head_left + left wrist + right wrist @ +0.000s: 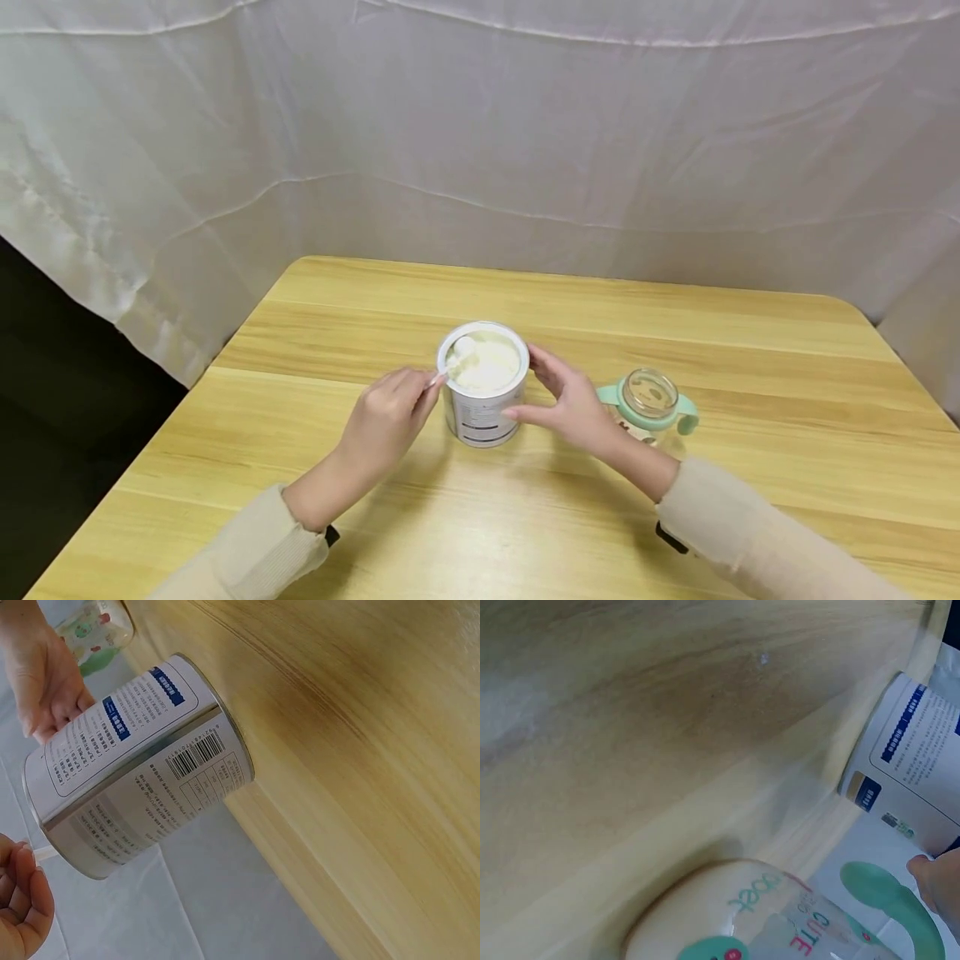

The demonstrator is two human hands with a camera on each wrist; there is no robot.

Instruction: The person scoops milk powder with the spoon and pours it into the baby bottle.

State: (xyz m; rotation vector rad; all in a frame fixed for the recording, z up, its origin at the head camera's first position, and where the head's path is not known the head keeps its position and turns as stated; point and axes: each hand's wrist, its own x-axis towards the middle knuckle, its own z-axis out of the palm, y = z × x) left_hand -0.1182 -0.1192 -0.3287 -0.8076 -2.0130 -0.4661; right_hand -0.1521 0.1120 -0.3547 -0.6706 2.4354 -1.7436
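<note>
An open white powder can (483, 421) stands upright on the table, filled with pale powder (497, 367). My left hand (386, 421) pinches the thin handle of a white scoop (465, 346), whose bowl is inside the can at the powder. In the left wrist view, the handle (46, 853) sticks out past the can's rim from the fingertips. On the can's right side, my right hand (570, 408) holds it between the thumb in front and the fingers behind. Printed text and a barcode (196, 752) show on the can's wall.
A clear baby bottle (651, 393) with a green two-handled collar stands uncapped right of the can, partly behind my right forearm. Its printed side (780, 922) shows close up in the right wrist view. A pale curtain (480, 142) hangs behind the wooden table (247, 433).
</note>
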